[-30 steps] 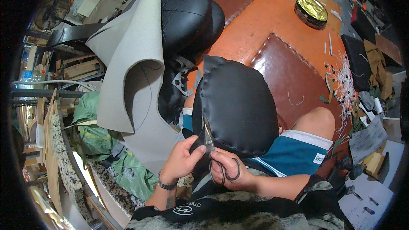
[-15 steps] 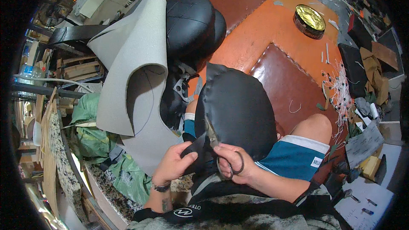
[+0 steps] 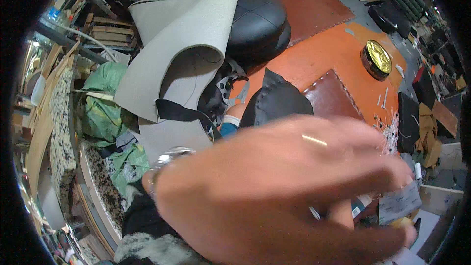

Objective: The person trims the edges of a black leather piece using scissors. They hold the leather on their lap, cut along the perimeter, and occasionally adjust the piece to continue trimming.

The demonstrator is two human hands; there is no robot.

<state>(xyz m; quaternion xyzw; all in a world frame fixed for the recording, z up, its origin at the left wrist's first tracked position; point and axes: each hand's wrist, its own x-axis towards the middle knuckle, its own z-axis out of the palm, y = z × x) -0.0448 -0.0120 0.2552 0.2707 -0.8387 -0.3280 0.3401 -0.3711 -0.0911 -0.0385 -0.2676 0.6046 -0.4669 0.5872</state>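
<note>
My left hand [image 3: 274, 172] fills the lower middle of the head view, raised close and smeared by motion. Its fingers stretch to the right with nothing between them; there is a ring on one finger and a metal watch [image 3: 169, 159] at the wrist. Behind it shows the upper part of a rounded black leather-like piece [image 3: 279, 98] with a stitched edge. A narrow black strip [image 3: 184, 112] rests against the rolled grey foam sheet. Below my left hand are a patch of skin and a small shiny bit; my right hand's fingers are hidden.
A black padded cushion [image 3: 257, 19] stands behind the grey foam sheet [image 3: 147, 73]. On the orange floor covering [image 3: 333, 49] are brown mats [image 3: 314, 5] and a round tin [image 3: 377, 60]. White threads [image 3: 391, 135] lie at the right, green bags [image 3: 103, 108] at the left.
My left hand has let go of the black strip and swung up across the view. The strip now lies at the foam sheet. The scissors and right hand have become hidden; the view has shifted.
</note>
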